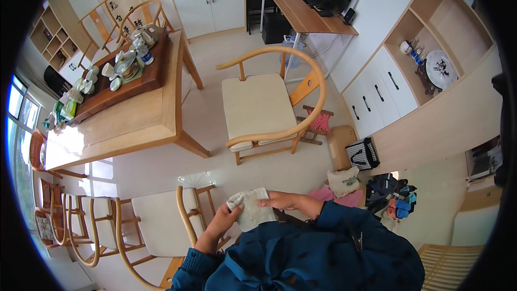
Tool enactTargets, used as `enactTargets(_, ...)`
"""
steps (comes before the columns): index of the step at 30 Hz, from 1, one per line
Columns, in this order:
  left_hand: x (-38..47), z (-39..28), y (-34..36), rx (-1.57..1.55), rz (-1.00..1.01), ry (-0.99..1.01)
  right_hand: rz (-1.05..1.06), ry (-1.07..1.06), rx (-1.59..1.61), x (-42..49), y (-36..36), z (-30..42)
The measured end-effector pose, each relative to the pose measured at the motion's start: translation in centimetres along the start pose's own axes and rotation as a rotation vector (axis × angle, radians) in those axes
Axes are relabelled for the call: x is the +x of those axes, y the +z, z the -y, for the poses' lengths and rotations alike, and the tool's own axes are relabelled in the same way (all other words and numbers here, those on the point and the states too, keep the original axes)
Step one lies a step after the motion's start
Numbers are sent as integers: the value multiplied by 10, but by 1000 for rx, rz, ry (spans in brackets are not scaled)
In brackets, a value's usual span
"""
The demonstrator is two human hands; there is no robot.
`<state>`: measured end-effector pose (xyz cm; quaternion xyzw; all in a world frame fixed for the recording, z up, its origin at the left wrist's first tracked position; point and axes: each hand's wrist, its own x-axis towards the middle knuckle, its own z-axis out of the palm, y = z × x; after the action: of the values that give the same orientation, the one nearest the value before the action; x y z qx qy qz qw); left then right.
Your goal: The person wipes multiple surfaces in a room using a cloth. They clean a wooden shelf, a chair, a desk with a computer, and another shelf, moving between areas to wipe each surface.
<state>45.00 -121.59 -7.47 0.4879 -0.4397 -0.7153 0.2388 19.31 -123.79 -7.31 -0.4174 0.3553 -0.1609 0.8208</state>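
Both hands hold a folded pale, greyish-white cloth (252,209) close in front of my body. My left hand (222,220) grips its left edge, thumb on top. On the upper right part of the cloth lies the thumb of my right hand (278,201), with its fingers hidden beneath. Ahead of my hands stands a wooden armchair with a cream seat pad (258,103). A second wooden armchair with a cream seat (161,220) is just left of my left hand.
A wooden table (133,135) with a dark tea tray (151,79) and tea ware stands ahead left. Cardboard (341,145), a checked bag (362,154), a pink folding stool (319,120) and a pile of shoes (398,206) lie to the right. Farther off is a computer desk (299,8).
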Motion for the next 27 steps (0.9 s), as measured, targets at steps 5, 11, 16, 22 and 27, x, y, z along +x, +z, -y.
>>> enactTargets(5, 51, -38, 13, 115, 77, -5, 84, 23, 32, 4, -57, 28)
enactTargets(11, 107, -44, -5, 83, 57, -121, -239, -211, -254, 13, -140, 21)
enactTargets(16, 158, -19, -35, 117, 50, -197, -893, -175, -271, -1, -212, 3)
enactTargets(22, 197, 9, -68, 259, 18, -294, -1099, -364, -743, 13, -248, 28)
enactTargets(27, 204, 26, -92, 255, -25, -273, -1132, -359, -1297, 108, -257, 9)
